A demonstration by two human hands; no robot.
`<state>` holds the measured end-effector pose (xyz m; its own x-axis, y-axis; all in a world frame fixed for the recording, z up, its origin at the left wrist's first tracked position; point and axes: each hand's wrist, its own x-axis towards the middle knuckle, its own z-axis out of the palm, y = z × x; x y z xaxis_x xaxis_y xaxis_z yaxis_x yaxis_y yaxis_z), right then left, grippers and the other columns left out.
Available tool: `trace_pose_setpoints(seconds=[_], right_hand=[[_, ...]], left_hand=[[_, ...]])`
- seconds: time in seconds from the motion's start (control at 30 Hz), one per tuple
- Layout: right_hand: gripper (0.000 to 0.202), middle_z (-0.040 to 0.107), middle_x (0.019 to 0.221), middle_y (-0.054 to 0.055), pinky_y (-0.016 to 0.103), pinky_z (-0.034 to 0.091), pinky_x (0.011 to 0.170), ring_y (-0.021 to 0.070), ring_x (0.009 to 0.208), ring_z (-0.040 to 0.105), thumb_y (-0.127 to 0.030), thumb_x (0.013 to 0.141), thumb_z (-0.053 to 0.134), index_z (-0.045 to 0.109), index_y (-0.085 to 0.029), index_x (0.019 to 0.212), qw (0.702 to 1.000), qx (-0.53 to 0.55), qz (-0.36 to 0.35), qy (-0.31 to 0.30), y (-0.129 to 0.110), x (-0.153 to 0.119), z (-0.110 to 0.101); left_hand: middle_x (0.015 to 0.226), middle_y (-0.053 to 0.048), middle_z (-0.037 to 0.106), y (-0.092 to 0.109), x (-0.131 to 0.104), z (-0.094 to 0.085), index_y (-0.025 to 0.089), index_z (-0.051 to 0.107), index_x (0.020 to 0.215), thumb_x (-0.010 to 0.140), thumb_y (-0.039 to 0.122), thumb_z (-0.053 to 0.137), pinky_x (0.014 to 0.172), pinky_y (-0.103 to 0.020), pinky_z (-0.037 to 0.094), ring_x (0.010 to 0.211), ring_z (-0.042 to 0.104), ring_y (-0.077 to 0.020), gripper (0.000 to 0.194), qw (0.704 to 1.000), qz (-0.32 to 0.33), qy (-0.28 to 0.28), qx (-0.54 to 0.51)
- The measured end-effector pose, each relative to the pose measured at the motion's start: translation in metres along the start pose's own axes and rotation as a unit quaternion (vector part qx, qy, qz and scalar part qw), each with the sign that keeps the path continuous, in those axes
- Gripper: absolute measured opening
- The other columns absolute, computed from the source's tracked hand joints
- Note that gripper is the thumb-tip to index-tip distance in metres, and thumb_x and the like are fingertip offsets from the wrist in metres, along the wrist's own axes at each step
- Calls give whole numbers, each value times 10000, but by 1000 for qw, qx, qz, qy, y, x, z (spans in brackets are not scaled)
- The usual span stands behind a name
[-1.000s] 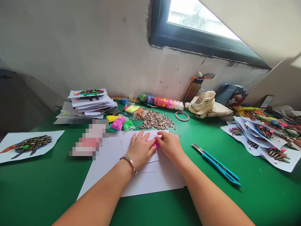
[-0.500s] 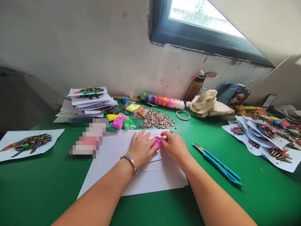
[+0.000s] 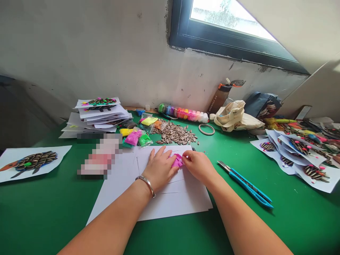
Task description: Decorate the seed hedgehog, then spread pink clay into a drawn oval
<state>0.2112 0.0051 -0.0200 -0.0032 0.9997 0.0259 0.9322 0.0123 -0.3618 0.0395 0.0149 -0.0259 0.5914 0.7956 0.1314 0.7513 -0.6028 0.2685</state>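
Pink clay (image 3: 177,161): small magenta piece on the upper part of the white paper (image 3: 117,191), between the two hands; it looks flattened, its outline partly covered.
Left hand (image 3: 160,165): palm down on the paper, fingers spread apart; index finger and thumb meet the near side of the clay.
Right hand (image 3: 198,164): fingers bent and bunched at the clay's right edge — cannot tell whether they are clamped on it.
Pencil lines (image 3: 170,193): several thin strokes on the paper; those in clear view bear no clay.
Progress on paper: one patch of clay down, apparently being shaped (judgement); most of the visible sheet is bare, with no seeds seen on it. Under the hands: not visible.
Seed heap (image 3: 177,134): loose on the green surface (image 3: 186,233), just beyond the paper.
Clay packets (image 3: 133,137): pink, yellow and green among them, beside the seeds.
Blue cutter (image 3: 247,184): lying right of the paper, blade out, apart from both hands.
Seed picture (image 3: 37,163): far left — body covered in seeds, one green dot, orange head; looks complete, to judge by its covering.
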Motion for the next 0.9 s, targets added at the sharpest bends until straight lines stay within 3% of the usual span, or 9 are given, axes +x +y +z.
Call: trace_pose_setpoints(seconds=[0.27,0.37,0.53,0.73,0.9], right_hand=[[233,669,891,33,233,416,731,150,819,589,-174,853,483,689,-233,945,989,94,-86,73,3,1,0],[270,655,923,48,237,421,745,150,844,581,-145,859,471,691,-233,990,990,84,-102,49,1,5,5],[258,633,862,45,233,406,734,150,834,562,-140,846,475,719,-221,842,991,44,-129,17,2,7,5],[375,617,959,53,234,405,773,151,887,555,-60,814,429,673,-223,1048,990,61,-125,39,4,4,5],[472,587,972,44,228,387,761,153,904,529,-1,752,442,659,-262,1078,988,40,-151,3,5,4,9]], left_hand=[[1140,-48,608,-1,1,-1,265,580,1071,906,333,444,1016,-597,249,1254,368,-315,225,999,20,5,-30],[1118,-52,615,0,1,-1,260,588,1055,911,306,428,1013,-602,249,1255,368,-311,220,999,22,0,-32],[1169,-57,601,-1,1,-3,254,593,1061,908,310,436,1026,-590,241,1268,363,-315,226,999,19,6,-30],[1144,-54,607,0,-1,-5,259,589,1062,903,317,456,1010,-600,255,1262,368,-325,215,999,27,2,-20],[1122,-55,613,0,-2,-5,264,586,1059,888,347,482,1013,-592,251,1249,379,-320,216,1000,16,-9,-16]])
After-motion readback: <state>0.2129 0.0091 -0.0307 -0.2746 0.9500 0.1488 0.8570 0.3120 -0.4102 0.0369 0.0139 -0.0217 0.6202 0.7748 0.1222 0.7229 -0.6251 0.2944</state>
